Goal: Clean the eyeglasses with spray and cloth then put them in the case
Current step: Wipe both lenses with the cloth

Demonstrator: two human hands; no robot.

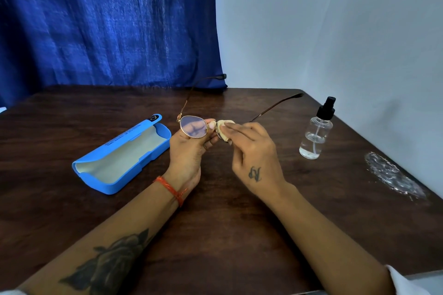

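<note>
The dark brown wooden table (pixel 227 211) serves as the landmark here. Toward its left side lies the bright blue hard eyeglass case (pixel 122 153), lid swung open and its pale lining facing up, resting flat on the wood and well apart from both hands.

Above the table's middle, the person's left hand (pixel 187 151) is raised off the surface, an orange thread bracelet (pixel 171 190) around its wrist. Its thumb and fingers are curled and pinch the thin gold wire-framed eyeglasses (pixel 193 127) near the bridge, so the round left-side lens stands just above and in front of the palm, fingers showing through the glass. The two temple arms are unfolded and reach away from the person toward the table's far edge, clear of the wood.

Just to the right, touching the same frame, the right hand (pixel 249 151) holds a small beige cleaning cloth (pixel 224 127) folded over the other lens; the fingers are bent round the cloth and press it against the glass, which is almost wholly covered. A small tattoo marks the back of this hand.

Farther right on the table stands a clear plastic spray bottle with a black pump top (pixel 316 134), upright, partly filled, and apart from the hands. Near the table's right edge lies a whitish smeared patch (pixel 390 175).
</note>
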